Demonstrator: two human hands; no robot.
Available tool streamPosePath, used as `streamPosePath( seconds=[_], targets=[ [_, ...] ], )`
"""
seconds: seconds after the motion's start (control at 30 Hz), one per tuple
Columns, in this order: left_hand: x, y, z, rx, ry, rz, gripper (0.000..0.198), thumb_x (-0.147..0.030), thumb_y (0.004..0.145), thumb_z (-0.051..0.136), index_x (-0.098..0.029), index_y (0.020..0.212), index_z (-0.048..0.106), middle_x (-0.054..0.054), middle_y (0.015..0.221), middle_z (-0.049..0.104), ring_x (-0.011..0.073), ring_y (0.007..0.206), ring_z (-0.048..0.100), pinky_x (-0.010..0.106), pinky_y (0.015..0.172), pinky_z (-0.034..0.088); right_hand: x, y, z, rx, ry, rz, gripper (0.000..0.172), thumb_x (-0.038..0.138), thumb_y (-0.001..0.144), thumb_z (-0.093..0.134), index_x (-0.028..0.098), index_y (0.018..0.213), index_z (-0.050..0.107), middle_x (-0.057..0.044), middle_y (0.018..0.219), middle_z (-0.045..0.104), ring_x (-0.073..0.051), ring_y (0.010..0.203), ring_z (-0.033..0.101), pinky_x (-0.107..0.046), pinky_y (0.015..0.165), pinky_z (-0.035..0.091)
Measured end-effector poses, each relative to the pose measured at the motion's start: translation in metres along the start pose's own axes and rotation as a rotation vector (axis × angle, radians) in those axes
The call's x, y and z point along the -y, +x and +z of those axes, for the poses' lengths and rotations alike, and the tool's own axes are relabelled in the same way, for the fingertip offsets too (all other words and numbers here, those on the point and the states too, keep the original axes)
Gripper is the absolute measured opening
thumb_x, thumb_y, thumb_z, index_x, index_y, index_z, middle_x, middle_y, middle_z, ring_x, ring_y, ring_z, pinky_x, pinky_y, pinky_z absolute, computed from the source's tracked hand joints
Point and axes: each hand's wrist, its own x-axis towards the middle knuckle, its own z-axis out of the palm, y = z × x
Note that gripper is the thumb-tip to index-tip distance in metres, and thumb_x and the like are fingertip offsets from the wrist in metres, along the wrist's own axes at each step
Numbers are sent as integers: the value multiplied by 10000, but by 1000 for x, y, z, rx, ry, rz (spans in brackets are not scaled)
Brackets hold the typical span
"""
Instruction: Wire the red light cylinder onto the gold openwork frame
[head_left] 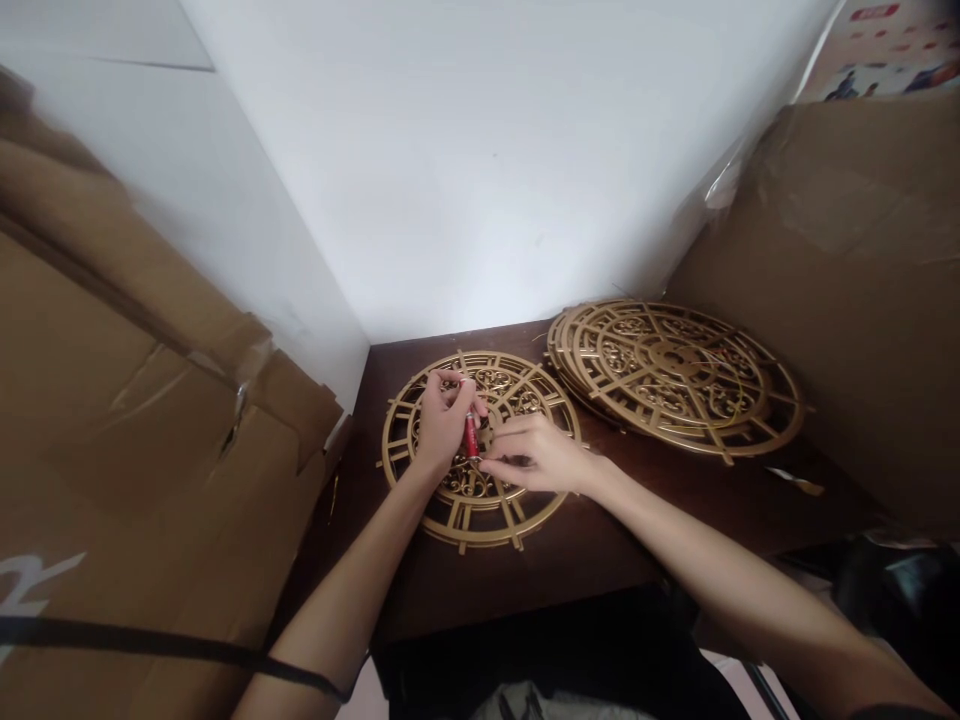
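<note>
A gold openwork round disc (480, 500) lies flat on a dark brown table (585, 550). My left hand (444, 420) is closed around a small red cylinder (471, 437), held upright over the disc's middle. My right hand (536, 455) rests on the disc just right of it, fingers pinched together at the cylinder's lower end. What the right fingers pinch is too small to make out.
A stack of similar gold discs (675, 375) lies at the table's back right. Large cardboard boxes stand on the left (135, 420) and on the right (847, 290). A white wall (480, 160) closes the back. A black strap (150, 645) crosses the lower left.
</note>
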Motion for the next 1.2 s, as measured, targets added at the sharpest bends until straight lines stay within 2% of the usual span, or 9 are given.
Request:
streamPosePath(
  seconds=[0.13,0.33,0.53,0.73,0.93,1.1,1.2],
  targets=[
    [1,0,0,-5,-3,4,217,-294,809,569,-202,878,385,-55,561,570,65,416,477,150,409,372,1,1,-1,-5,-48,-27,313,271,901,485,149,638,602,5,580,519,-91,528,422,-237,566,351],
    [0,0,0,-16,16,-9,232,-302,801,581,-199,877,388,-44,576,587,74,451,511,155,433,397,1,1,0,16,-81,-48,337,302,906,476,152,629,595,3,571,516,-99,535,434,-245,582,354],
    [-1,1,1,-7,21,-2,236,-295,792,588,-198,868,387,-47,563,583,77,447,517,154,431,397,2,1,-1,27,-100,-24,326,295,906,468,153,647,604,0,596,531,-98,543,440,-240,590,358],
    [-2,0,2,-4,24,-6,249,-290,786,595,-198,866,378,-51,553,579,73,434,511,153,431,404,3,2,-1,14,-49,25,329,268,889,464,159,590,549,16,558,488,-87,524,421,-229,586,345],
    [-3,0,3,1,34,-4,258,-284,780,601,-199,851,368,-50,552,586,80,444,531,154,427,406,4,2,0,-13,-124,35,324,222,845,473,167,525,483,30,523,440,-82,498,366,-231,587,326],
    [-5,-1,4,-28,52,-4,226,-272,794,580,-192,845,375,-55,539,570,80,460,549,152,445,410,4,1,1,-24,-170,46,316,232,838,490,167,528,496,33,516,446,-79,483,340,-242,517,244],
    [-5,-2,4,-24,55,-11,233,-278,796,577,-197,852,366,-59,549,568,74,425,517,153,413,388,4,1,0,-13,-170,40,328,241,852,477,161,536,509,29,528,463,-76,488,353,-233,530,263]
  ],
)
